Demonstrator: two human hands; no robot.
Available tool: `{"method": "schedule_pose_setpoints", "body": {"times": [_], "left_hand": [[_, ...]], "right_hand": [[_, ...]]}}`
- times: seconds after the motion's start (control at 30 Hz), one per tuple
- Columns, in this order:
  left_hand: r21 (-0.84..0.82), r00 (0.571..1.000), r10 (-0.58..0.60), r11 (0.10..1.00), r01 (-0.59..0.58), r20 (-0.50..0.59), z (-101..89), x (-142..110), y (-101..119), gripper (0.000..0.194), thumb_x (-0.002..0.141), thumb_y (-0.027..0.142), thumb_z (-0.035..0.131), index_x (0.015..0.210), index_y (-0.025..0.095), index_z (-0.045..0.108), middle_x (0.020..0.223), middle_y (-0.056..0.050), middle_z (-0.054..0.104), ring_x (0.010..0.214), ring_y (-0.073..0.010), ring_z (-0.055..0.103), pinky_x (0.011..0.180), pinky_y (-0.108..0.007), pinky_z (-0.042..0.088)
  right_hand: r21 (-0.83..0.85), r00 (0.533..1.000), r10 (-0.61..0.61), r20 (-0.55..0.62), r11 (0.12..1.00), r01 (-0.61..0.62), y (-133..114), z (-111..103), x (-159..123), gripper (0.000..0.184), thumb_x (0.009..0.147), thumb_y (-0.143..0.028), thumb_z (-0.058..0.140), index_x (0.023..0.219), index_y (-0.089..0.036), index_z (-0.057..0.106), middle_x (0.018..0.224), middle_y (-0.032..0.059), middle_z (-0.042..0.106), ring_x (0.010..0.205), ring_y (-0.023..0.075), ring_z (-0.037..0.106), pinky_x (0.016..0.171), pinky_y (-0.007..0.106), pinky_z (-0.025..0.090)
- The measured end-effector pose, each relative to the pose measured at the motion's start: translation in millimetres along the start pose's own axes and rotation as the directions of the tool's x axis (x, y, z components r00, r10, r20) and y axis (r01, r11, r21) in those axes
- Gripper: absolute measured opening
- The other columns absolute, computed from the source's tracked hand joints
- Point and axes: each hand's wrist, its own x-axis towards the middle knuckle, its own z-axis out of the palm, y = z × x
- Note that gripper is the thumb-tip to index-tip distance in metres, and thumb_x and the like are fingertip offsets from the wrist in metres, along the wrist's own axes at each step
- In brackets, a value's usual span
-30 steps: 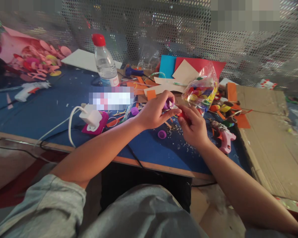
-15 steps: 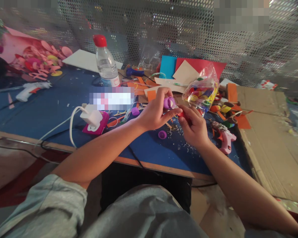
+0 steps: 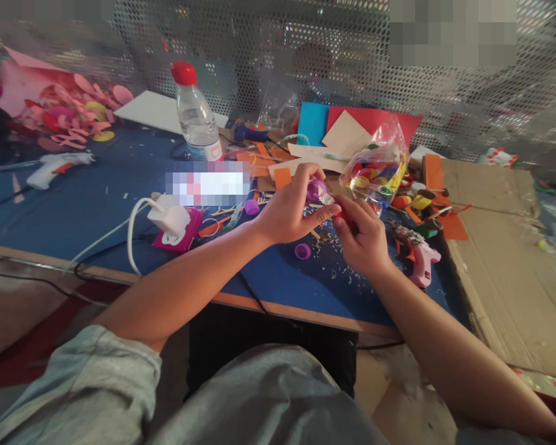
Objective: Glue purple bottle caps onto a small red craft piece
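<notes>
My left hand (image 3: 287, 213) is closed around a small purple plastic cap (image 3: 315, 190), raised over the table. Close against it, my right hand (image 3: 364, 235) pinches a small red thing (image 3: 339, 212), most of it hidden by the fingers. Something pale shows between the cap and the red thing, too small to make out. On the blue tabletop below lies another purple cap (image 3: 303, 251), among many thin white shavings (image 3: 336, 262). A third purple cap (image 3: 252, 207) lies left of my left hand.
A pink glue gun (image 3: 424, 262) lies right of my right hand, before a cardboard sheet (image 3: 505, 247). Behind are a clear bag of coloured pieces (image 3: 375, 173) and paper scraps. Left stand a water bottle (image 3: 197, 120) and a magenta power socket (image 3: 178, 232) with cables.
The purple cap in my left hand has turned slightly, so less of its hollow inside shows. Both hands stay almost in place.
</notes>
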Motion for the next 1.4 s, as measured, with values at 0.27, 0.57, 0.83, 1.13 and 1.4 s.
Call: {"method": "schedule_pose_setpoints", "body": {"times": [0.27,0.57,0.83,1.13,1.4], "left_hand": [[0.008,0.999,-0.036,0.999,0.036,0.029,-4.5,2.4,3.3,0.055,0.103,0.072,0.063,0.122,0.022,0.052,0.098,-0.007,0.068,0.075,-0.0169,0.059,0.064,-0.035,0.042],[-0.031,0.997,-0.059,0.998,0.061,0.056,-6.5,3.9,2.1,0.052,0.103,0.073,0.062,0.11,0.022,0.054,0.083,-0.002,0.063,0.068,-0.0145,0.054,0.061,-0.033,0.04],[-0.06,0.998,-0.037,0.997,0.04,0.054,-10.0,6.9,5.6,0.048,0.103,0.069,0.066,0.102,0.023,0.051,0.079,0.001,0.06,0.067,-0.0131,0.055,0.064,-0.031,0.042],[-0.065,0.994,-0.074,0.995,0.08,0.085,-11.5,7.1,4.5,0.056,0.096,0.078,0.067,0.101,0.024,0.053,0.081,0.001,0.061,0.068,-0.0136,0.054,0.063,-0.031,0.041],[-0.124,0.991,-0.135,0.983,0.131,-0.018,-9.3,4.3,-9.0,0.057,0.099,0.081,0.057,0.104,0.024,0.052,0.081,0.002,0.053,0.066,-0.0131,0.046,0.059,-0.03,0.037]], "right_hand": [[0.013,0.999,0.023,0.036,1.0,-0.024,-1.3,-1.0,0.4,0.043,0.109,-0.044,0.058,0.146,-0.026,0.072,0.099,0.0087,0.068,0.082,0.0235,0.065,0.077,0.043,0.059],[0.016,0.999,0.022,0.05,1.0,-0.023,-0.5,-1.8,0.9,0.042,0.11,-0.045,0.057,0.145,-0.026,0.072,0.105,0.0102,0.071,0.089,0.026,0.069,0.082,0.045,0.06],[0.029,0.998,0.012,0.064,0.999,-0.014,2.3,-2.3,1.4,0.043,0.11,-0.047,0.057,0.144,-0.025,0.072,0.103,0.0099,0.07,0.088,0.0257,0.068,0.08,0.044,0.059],[0.056,0.996,0.02,0.091,0.998,-0.025,0.7,-3.9,2.9,0.038,0.108,-0.049,0.062,0.135,-0.025,0.073,0.105,0.0094,0.074,0.088,0.0249,0.069,0.081,0.044,0.059],[0.074,0.986,0.129,0.106,0.988,-0.138,10.6,2.5,2.3,0.038,0.095,-0.045,0.078,0.127,-0.024,0.076,0.107,0.0091,0.081,0.09,0.026,0.074,0.088,0.045,0.061]]}}
